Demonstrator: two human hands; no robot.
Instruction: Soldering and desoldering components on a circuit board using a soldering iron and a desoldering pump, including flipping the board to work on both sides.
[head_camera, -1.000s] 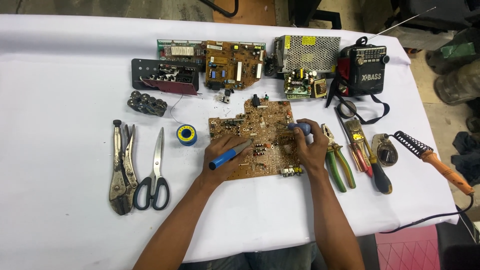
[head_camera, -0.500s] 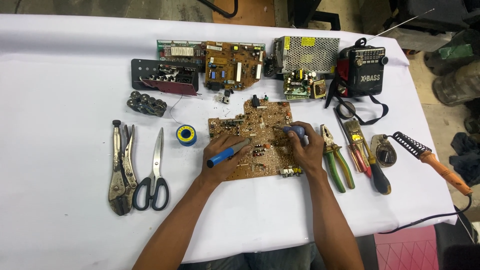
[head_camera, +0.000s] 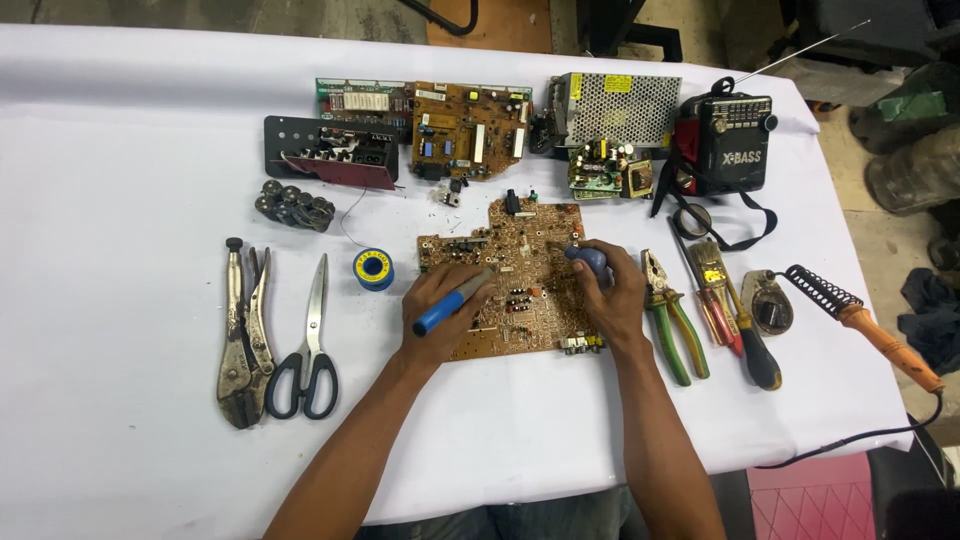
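A brown circuit board (head_camera: 520, 250) lies flat on the white table, and both my hands rest on it. My left hand (head_camera: 435, 325) grips a tool with a blue handle and grey front (head_camera: 450, 303), laid slanting across the board's left part. My right hand (head_camera: 615, 300) holds a small rounded blue tool (head_camera: 588, 260) with its end against the board's upper right area. What the blue tool's tip touches is hidden by my fingers.
Left of the board lie locking pliers (head_camera: 240, 340), scissors (head_camera: 305, 350) and a solder spool (head_camera: 373, 268). To the right are green-handled pliers (head_camera: 672, 320), a screwdriver (head_camera: 745, 340) and an orange-handled soldering iron (head_camera: 870, 325). Other boards (head_camera: 465, 130), a mesh-covered supply (head_camera: 610, 110) and a radio (head_camera: 725, 145) line the back.
My right hand with the blue rounded tool has shifted slightly left over the board. My left hand and its tool have barely moved.
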